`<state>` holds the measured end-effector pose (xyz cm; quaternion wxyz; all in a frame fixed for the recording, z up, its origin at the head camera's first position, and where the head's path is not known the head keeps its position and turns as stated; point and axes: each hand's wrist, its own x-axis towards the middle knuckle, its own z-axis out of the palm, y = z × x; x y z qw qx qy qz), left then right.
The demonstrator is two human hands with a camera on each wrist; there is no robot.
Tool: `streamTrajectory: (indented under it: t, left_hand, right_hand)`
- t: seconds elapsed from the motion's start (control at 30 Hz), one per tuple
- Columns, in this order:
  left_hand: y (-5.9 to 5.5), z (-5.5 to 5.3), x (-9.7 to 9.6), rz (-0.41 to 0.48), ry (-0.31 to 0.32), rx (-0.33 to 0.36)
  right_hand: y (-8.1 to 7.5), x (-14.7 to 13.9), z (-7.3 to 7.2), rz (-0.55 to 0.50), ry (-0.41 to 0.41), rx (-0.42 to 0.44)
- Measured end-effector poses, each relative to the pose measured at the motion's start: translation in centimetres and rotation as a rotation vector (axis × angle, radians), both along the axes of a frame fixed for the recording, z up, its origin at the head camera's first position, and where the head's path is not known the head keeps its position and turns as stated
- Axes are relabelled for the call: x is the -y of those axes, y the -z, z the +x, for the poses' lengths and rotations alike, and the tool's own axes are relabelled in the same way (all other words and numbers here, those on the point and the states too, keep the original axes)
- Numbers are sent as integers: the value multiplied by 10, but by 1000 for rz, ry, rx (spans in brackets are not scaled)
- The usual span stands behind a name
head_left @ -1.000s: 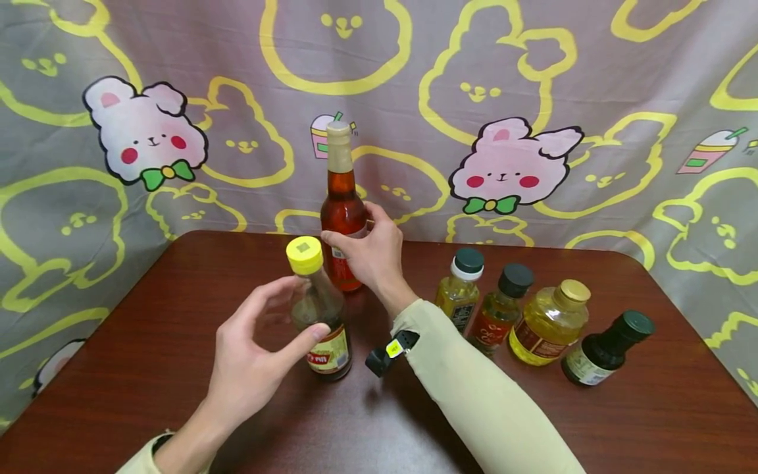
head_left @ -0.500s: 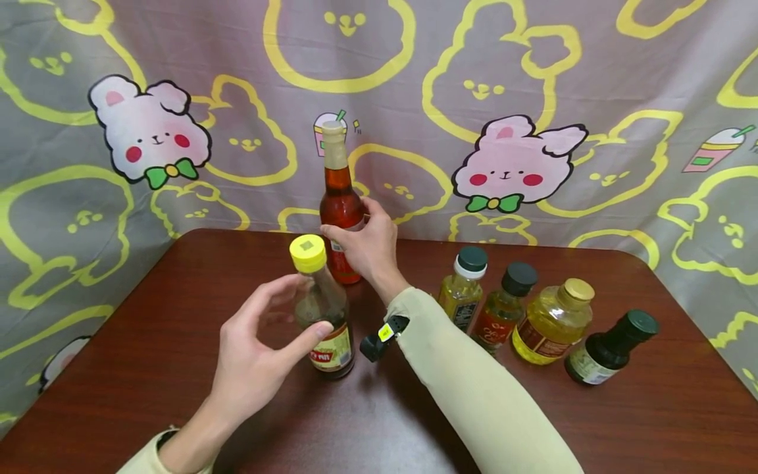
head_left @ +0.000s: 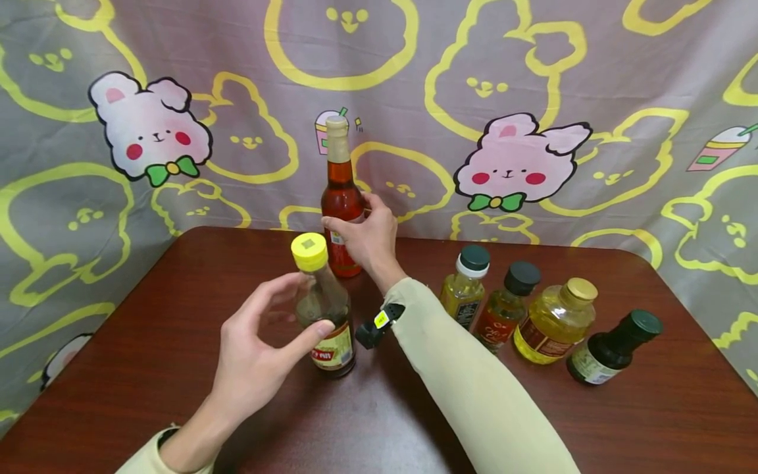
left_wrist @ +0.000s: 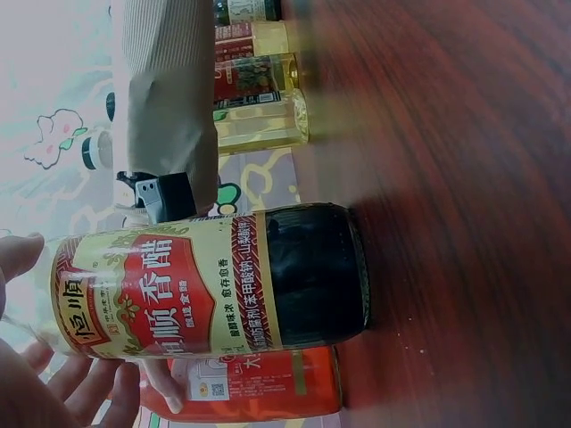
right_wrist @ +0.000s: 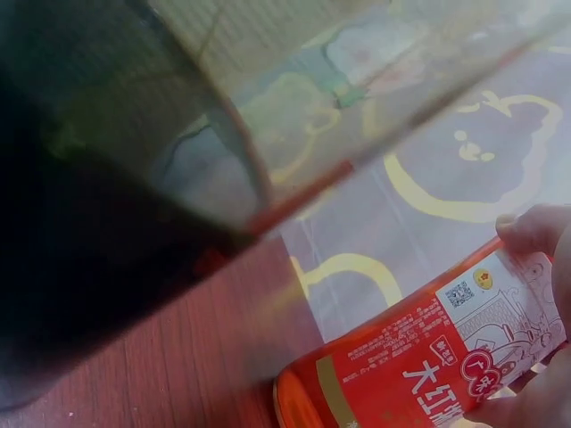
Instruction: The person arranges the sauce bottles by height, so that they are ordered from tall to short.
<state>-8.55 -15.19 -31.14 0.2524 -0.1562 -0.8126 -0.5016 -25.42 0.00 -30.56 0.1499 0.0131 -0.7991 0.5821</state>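
A dark vinegar bottle (head_left: pixel 335 345) with a yellow cap stands upright on the table. My left hand (head_left: pixel 251 352) curves round it, the thumb against its near side; in the left wrist view fingers (left_wrist: pixel 85 388) show beside its label. Behind it, towards the back edge, is a taller red vinegar bottle (head_left: pixel 342 197) with a cream neck wrap. My right hand (head_left: pixel 376 237) grips this one round the label from the right, thumb in front. In the right wrist view the red bottle (right_wrist: pixel 393 374) is upright, and the dark bottle (right_wrist: pixel 107 205) blurs the near left.
A row of bottles is on the right: a green-capped oil bottle (head_left: pixel 464 289), a black-capped one with a red label (head_left: pixel 500 316), a gold-capped oil bottle (head_left: pixel 553 322) and a small dark bottle (head_left: pixel 604 355). A patterned curtain (head_left: pixel 379 66) hangs behind the brown table (head_left: pixel 148 316).
My right hand has moved the red vinegar bottle a little farther back, away from the dark one. The left hand and the dark vinegar bottle have hardly moved.
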Motion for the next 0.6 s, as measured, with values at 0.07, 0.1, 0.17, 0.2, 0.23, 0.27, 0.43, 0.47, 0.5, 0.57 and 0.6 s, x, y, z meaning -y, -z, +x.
streamTrajectory:
  t: [0.07, 0.1, 0.17, 0.2, 0.23, 0.27, 0.43, 0.47, 0.5, 0.57, 0.6]
  left_hand:
    - [0, 0, 0, 4, 3, -3]
    - [0, 0, 0, 5, 4, -5]
    - [0, -1, 0, 5, 6, -7]
    - [0, -1, 0, 4, 6, -7]
    - [0, -1, 0, 4, 6, -7]
    - [1, -1, -1, 3, 7, -8]
    - [1, -1, -1, 1, 8, -7]
    - [1, -1, -1, 1, 7, -6]
    - [1, -1, -1, 0, 6, -3]
    - [1, 0, 0, 0, 3, 4]
    - [1, 0, 0, 0, 1, 8]
  right_hand:
    - [0, 0, -1, 5, 5, -2]
    - [0, 0, -2, 7, 7, -6]
    - [0, 1, -2, 11, 8, -15]
    - [0, 1, -3, 12, 8, -19]
    - [0, 0, -3, 14, 7, -23]
    - [0, 0, -3, 13, 5, -26]
    - [1, -2, -5, 18, -4, -30]
    - [1, -2, -5, 17, -8, -29]
    - [1, -2, -5, 19, -11, -28]
    - [1, -2, -6, 20, -16, -23]
    - [1, -2, -6, 19, -18, -19]
